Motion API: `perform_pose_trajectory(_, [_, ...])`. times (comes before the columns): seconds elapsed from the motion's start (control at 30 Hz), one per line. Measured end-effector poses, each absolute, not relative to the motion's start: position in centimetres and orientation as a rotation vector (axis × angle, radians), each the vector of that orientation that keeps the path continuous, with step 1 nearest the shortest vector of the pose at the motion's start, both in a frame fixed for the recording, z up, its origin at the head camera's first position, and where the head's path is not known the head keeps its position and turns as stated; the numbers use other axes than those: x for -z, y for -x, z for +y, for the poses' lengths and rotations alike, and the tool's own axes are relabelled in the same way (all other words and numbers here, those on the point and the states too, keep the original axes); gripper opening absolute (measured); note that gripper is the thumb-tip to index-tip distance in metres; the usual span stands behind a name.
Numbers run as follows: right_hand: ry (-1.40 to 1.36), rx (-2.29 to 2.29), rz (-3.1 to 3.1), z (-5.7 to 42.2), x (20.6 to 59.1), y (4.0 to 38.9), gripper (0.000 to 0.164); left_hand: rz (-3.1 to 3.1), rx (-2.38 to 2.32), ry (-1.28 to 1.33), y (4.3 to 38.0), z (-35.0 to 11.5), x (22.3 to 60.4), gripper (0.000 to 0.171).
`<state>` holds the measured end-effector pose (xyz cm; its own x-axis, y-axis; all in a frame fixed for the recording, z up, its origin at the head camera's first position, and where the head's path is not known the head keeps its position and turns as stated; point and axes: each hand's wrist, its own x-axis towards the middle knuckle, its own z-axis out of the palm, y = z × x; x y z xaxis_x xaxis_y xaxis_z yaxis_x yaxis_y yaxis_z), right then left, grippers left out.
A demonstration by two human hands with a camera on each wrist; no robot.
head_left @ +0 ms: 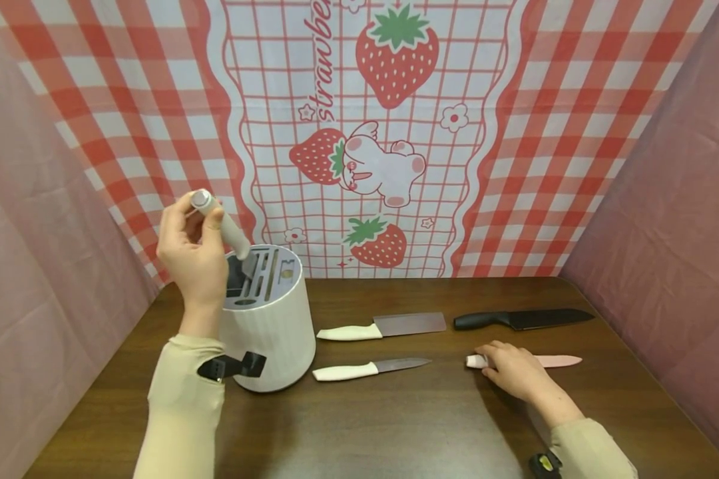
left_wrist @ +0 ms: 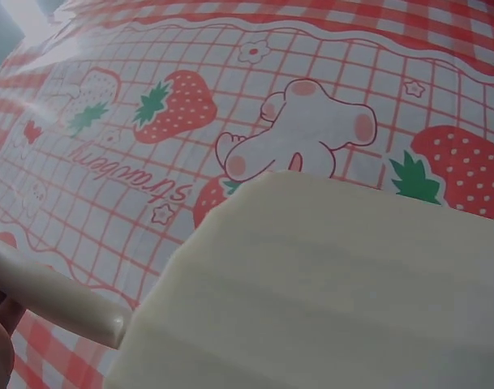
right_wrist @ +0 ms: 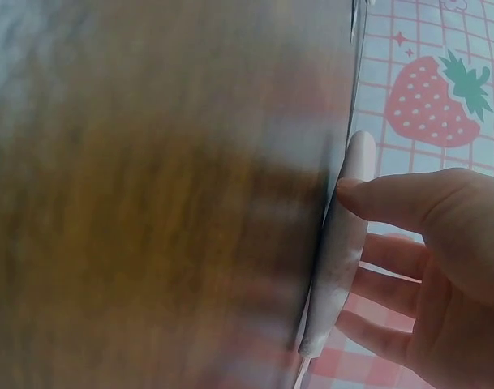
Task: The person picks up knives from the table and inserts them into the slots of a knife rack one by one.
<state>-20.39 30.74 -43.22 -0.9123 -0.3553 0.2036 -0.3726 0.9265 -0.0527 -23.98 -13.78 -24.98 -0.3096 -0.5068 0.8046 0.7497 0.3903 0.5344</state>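
Observation:
My left hand point(head_left: 193, 253) grips the tilted handle of a white-handled knife point(head_left: 232, 234), its blade pointing down into a slot in the top of the white knife block point(head_left: 275, 346). In the left wrist view the same handle point(left_wrist: 60, 301) slants down to the block's ribbed wall point(left_wrist: 336, 284). My right hand point(head_left: 515, 369) is at a pink knife point(head_left: 560, 361) lying on the table, thumb and fingers pinching its pale handle point(right_wrist: 340, 259) from either side. Its pink blade points right, past the hand.
Between block and right hand lie a white-handled cleaver point(head_left: 410, 324) and, nearer me, a small white-handled knife point(head_left: 347, 372). A black knife point(head_left: 545, 319) lies behind the pink one. The wooden table point(head_left: 347, 432) backs onto a strawberry-print cloth point(head_left: 479, 199).

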Motion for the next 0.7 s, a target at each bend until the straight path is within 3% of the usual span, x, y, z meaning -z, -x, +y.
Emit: perform_pose_trajectory(0.7, [-0.563,-0.182,-2.93,30.8,42.8,20.4,0.038,-1.649,1.342,0.191,25.6,-13.9,25.0,0.03])
